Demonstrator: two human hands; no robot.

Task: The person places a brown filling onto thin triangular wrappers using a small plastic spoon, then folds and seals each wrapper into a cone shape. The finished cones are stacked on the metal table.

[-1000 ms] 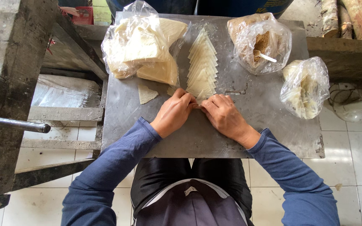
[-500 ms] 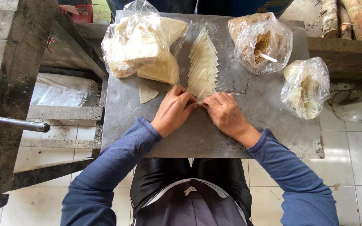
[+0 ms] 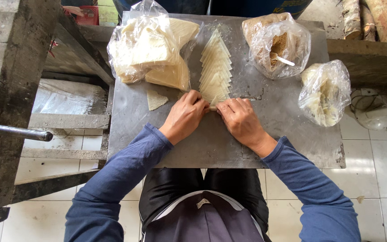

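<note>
Left hand (image 3: 185,115) and right hand (image 3: 240,121): fingers curled together, pinching the near end of the row of wrappers (image 3: 216,67), mid-table (image 3: 211,148). Bag of wrappers (image 3: 146,49) close on the left; loose wrapper (image 3: 156,99) beside it. Filling bags (image 3: 279,42) (image 3: 324,92) to the right. Bare metal toward the near edge.

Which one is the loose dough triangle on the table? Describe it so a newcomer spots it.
On the grey metal table, look at the left side, just below the clear plastic bag of pale dough sheets. The single small pale triangular wrapper lies flat there, left of the left hand. Unlike the overlapping row of triangles, it lies alone, unbagged.
</note>
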